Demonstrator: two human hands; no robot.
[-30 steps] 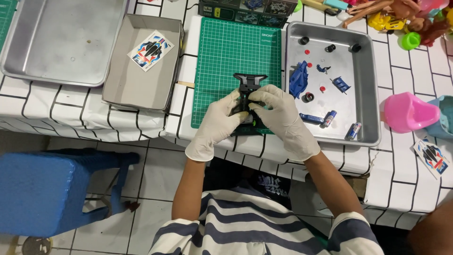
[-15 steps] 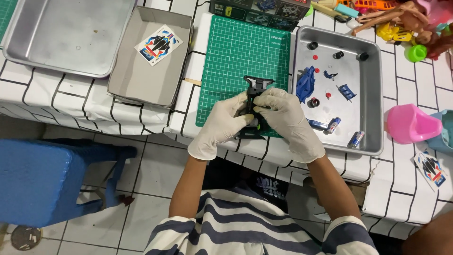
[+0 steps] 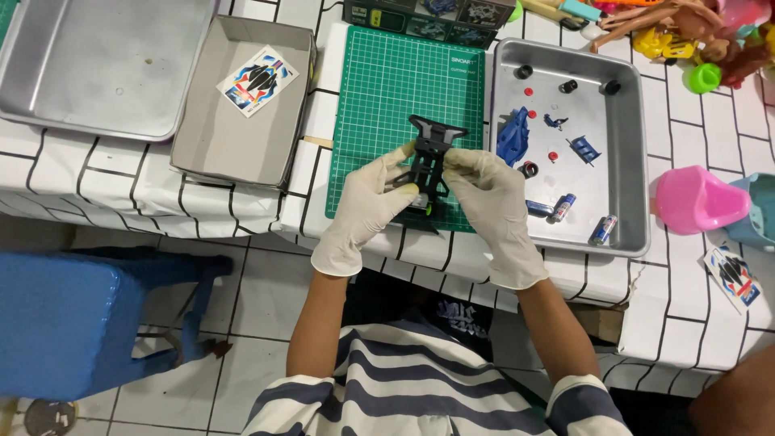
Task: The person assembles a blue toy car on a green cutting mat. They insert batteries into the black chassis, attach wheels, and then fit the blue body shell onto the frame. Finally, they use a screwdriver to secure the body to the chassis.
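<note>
Both of my hands wear white gloves and grip a black toy car chassis (image 3: 430, 157) over the near edge of a green cutting mat (image 3: 408, 89). My left hand (image 3: 367, 202) pinches its left side, my right hand (image 3: 488, 202) its right side. A small yellow-green part shows at the chassis's lower end. The chassis's rear part is hidden by my fingers.
To the right, a metal tray (image 3: 630, 161) holds blue body parts, black wheels, red bits and batteries. A grey cardboard box lid (image 3: 218, 137) with a sticker sheet and another metal tray (image 3: 73, 89) lie left. Pink toy potty (image 3: 694, 202), toys at back right, blue stool (image 3: 56, 323) below.
The view has shifted slightly. My hands have lifted the chassis a little and spread apart along its sides; it still sits over the mat's near edge.
</note>
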